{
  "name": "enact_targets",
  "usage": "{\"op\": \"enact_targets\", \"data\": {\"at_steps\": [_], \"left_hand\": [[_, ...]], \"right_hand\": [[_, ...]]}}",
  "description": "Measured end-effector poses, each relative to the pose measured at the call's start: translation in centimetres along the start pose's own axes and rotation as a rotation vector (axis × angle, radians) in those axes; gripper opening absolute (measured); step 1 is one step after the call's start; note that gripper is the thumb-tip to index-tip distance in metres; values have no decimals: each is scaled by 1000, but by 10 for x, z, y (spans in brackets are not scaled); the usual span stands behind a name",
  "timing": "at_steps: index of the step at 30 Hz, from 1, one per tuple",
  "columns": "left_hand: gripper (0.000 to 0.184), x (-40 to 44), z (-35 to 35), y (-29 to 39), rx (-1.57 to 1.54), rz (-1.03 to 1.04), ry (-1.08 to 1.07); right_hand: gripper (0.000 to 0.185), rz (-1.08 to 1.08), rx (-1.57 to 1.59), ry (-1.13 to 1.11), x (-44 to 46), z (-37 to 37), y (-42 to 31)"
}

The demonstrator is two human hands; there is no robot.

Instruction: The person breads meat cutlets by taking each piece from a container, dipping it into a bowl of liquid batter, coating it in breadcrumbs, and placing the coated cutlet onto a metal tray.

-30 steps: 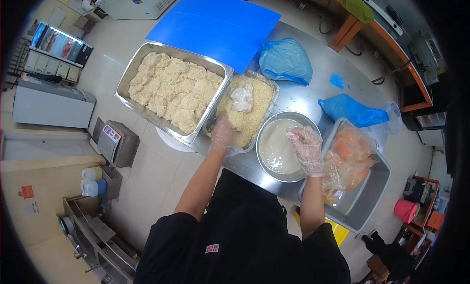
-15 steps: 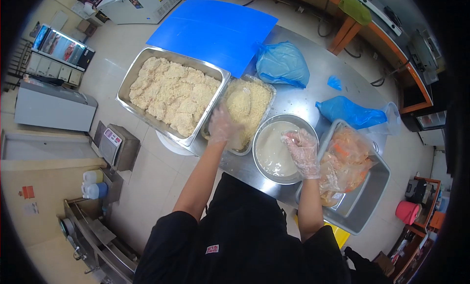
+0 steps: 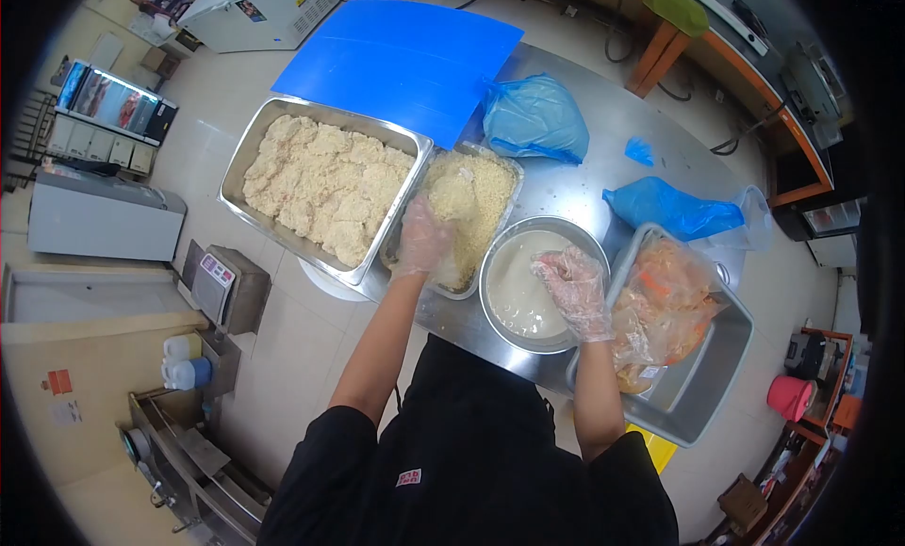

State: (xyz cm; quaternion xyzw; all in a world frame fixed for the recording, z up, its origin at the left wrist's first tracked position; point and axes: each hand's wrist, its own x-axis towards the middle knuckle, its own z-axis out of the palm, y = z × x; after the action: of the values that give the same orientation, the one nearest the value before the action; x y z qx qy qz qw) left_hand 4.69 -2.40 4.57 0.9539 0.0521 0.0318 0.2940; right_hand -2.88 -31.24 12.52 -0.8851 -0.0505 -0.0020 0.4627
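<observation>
My left hand (image 3: 424, 237), in a clear plastic glove, is at the near left side of a clear tray of pale breadcrumbs (image 3: 492, 183). Its fingers look stretched out against the crumbs, just below a crumb-coated piece (image 3: 453, 195), and are slightly blurred. Over a round metal bowl (image 3: 487, 306) of whitish batter (image 3: 517, 280), my gloved right hand (image 3: 577, 290) has its fingers curled together. Whatever they may hold is hidden. A deep steel pan (image 3: 353, 275) full of breaded pieces (image 3: 325, 183) stands left of the crumb tray.
A grey tub (image 3: 702, 395) with bagged orange-tinted raw pieces (image 3: 665, 306) sits to the right. Behind are a blue board (image 3: 396, 61), a blue bag of contents (image 3: 535, 120) and another blue bag (image 3: 669, 210). A scale (image 3: 226, 287) stands off to the left.
The view has shifted slightly. My left hand stays in the crumb tray, less blurred now, and my right hand remains over the batter bowl with fingers curled.
</observation>
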Motion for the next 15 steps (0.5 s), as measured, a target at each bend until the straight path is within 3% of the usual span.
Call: {"op": "enact_targets", "data": {"at_steps": [3,6,15], "left_hand": [[100,-5,-4,14,230,66,-152],[106,0,24,9,416,113,-178],[107,69,60,39,459,121,-138]], "right_hand": [[21,3,-7,-11,1,-2,-3],[18,-13,48,19,0,2,-1],[15,-51,-5,5,3,-3,-8]]}}
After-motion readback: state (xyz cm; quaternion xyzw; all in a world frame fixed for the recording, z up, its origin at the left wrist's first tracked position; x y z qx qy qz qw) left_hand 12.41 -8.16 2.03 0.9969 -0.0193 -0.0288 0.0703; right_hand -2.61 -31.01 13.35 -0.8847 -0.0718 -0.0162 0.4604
